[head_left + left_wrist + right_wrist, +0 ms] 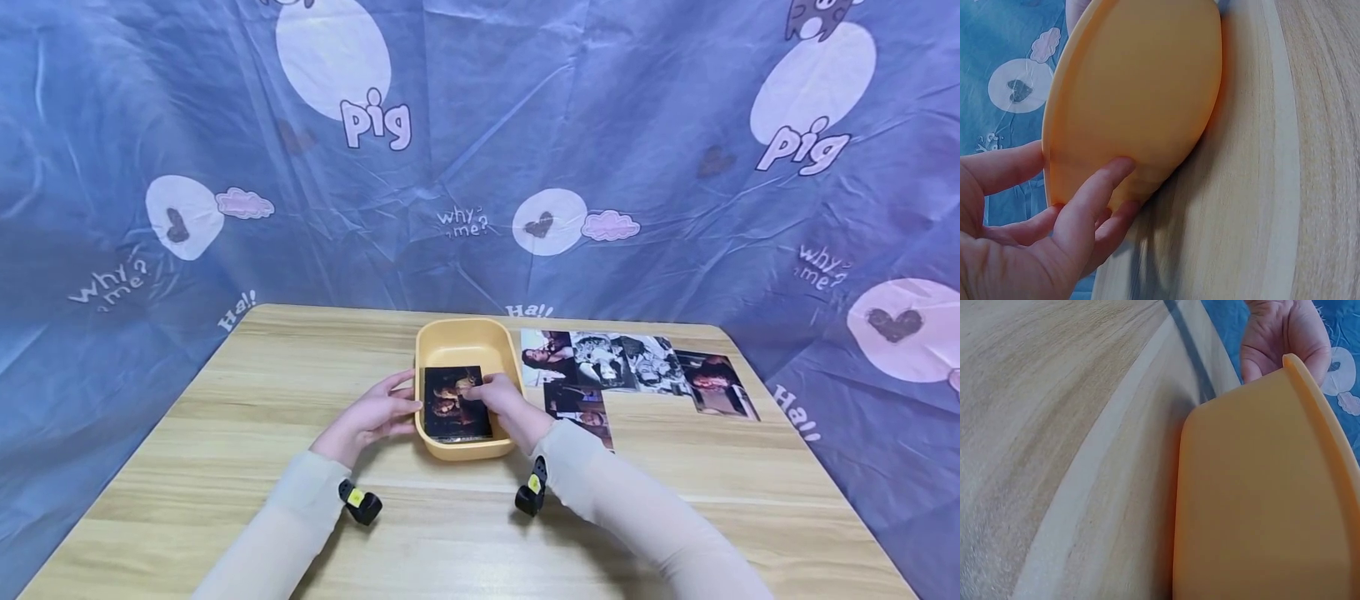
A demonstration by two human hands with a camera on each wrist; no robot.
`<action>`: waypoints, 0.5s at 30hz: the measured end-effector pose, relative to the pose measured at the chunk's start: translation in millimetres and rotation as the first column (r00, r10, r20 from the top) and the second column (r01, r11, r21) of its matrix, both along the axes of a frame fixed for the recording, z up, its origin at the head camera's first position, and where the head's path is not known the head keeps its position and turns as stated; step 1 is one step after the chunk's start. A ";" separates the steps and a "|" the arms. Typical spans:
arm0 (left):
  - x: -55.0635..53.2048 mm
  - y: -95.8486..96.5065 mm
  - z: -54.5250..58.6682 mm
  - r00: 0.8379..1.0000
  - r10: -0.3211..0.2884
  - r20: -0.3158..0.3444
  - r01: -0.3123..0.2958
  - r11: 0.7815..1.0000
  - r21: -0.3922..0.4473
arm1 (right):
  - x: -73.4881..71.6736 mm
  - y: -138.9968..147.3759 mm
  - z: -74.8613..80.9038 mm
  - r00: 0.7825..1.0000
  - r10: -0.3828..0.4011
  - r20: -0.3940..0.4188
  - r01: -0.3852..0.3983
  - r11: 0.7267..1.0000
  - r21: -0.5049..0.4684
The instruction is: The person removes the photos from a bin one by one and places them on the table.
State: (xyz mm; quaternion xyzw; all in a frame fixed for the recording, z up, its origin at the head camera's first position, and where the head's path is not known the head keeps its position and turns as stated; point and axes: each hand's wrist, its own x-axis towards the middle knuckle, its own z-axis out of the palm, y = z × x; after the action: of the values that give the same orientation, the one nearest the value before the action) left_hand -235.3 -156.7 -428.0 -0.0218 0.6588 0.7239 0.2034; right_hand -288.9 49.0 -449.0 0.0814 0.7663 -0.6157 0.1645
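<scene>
A yellow plastic tray (467, 451) stands on the wooden table in the middle of the head view. Inside it lies a dark photo (450, 421) with a reddish-gold picture, perhaps on top of others. My left hand (381, 410) rests against the tray's left side; in the left wrist view its fingers (1094, 200) are spread and touch the outer wall and rim. Over the right rim reaches my right hand (506, 398), pinching the photo near its right edge; the underside of this grip is hidden. The tray wall (1260, 487) fills much of the right wrist view.
Right of the tray lie several photos: a row along the back with a black-and-white one (600, 358), a dark one (716, 383) at the far right, and another (577, 408) nearer, partly behind my right arm. A blue printed curtain (480, 150) hangs behind the table (450, 533).
</scene>
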 end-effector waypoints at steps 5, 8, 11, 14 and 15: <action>2.3 -3.5 -0.7 0.999 -0.036 -0.041 0.037 0.999 0.036 | -16.7 3.6 -25.0 0.999 0.022 -0.033 -0.021 1.000 0.007; 3.0 -3.8 -0.6 0.998 -0.037 -0.047 0.039 0.999 0.038 | -4.0 -1.0 -5.6 1.000 0.001 -0.011 -0.001 1.000 0.022; 1.6 -1.7 -1.0 0.999 -0.017 -0.031 0.018 1.000 0.016 | 6.8 -2.1 8.2 1.000 -0.002 -0.014 0.002 1.000 0.020; 0.1 -0.1 -0.7 1.000 -0.010 -0.017 0.010 1.000 -0.003 | 12.6 -1.4 16.0 1.000 -0.005 -0.022 0.006 1.000 0.025; -0.1 0.2 -0.2 1.000 -0.010 -0.015 0.010 1.000 -0.006 | 13.0 -1.2 16.2 1.000 -0.005 -0.030 0.005 0.999 0.031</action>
State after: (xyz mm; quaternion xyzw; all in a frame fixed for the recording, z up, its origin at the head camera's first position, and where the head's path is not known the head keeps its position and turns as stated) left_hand -235.4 -156.5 -428.3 -0.0139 0.6627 0.7210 0.2019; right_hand -275.9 47.8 -432.8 0.0766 0.7781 -0.6051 0.1500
